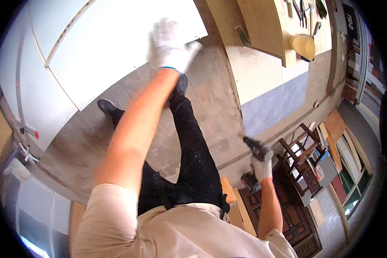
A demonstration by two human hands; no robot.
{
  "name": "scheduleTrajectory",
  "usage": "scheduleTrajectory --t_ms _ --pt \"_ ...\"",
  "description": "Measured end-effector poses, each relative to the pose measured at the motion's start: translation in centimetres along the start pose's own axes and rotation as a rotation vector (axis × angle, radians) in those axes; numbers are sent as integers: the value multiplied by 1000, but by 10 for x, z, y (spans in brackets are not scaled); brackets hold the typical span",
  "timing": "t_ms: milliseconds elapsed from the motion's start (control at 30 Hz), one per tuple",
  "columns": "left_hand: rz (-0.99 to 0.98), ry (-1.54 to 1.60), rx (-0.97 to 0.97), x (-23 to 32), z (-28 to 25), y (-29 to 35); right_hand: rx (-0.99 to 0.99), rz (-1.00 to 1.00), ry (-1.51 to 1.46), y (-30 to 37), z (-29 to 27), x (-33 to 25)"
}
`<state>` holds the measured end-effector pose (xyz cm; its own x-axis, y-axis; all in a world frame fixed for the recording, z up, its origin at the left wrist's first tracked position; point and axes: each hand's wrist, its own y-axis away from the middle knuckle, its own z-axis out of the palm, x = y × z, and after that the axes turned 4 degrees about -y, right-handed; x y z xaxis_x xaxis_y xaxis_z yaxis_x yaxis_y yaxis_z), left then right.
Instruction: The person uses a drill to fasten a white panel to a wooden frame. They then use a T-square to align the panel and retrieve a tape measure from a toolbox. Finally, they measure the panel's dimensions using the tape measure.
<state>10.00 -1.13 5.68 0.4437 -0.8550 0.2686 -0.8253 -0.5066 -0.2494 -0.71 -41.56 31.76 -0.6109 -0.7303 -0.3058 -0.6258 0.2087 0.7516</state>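
Observation:
My left hand, in a white work glove with a blue cuff edge, reaches forward over the edge of a large white panel. Its fingers are stretched out and the thumb stands apart, a little smeared by motion. Nothing shows in it. Whether it touches the panel I cannot tell. Off to my right side, my right hand, also gloved in white, is wrapped round the handle of a dark cordless drill. The drill points forward and slightly left, away from the panel, and its battery base shows below the glove.
A wooden strip and a long bar clamp lie across the panel's left part. At far right, a pale wooden workbench bears tools and a yellow container. Dark wooden furniture and leaning boards stand to the right.

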Motion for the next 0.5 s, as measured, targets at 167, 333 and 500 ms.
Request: scheduleTrajectory --t_ms 167,333,500 --pt "942 343 -1725 162 -27 107 -83 351 55 43 3 65" --pt "9 1117 -1292 101 -131 175 -103 396 241 70 7 117" --pt "-285 563 -1367 -143 -202 193 -117 -146 604 51 24 105"
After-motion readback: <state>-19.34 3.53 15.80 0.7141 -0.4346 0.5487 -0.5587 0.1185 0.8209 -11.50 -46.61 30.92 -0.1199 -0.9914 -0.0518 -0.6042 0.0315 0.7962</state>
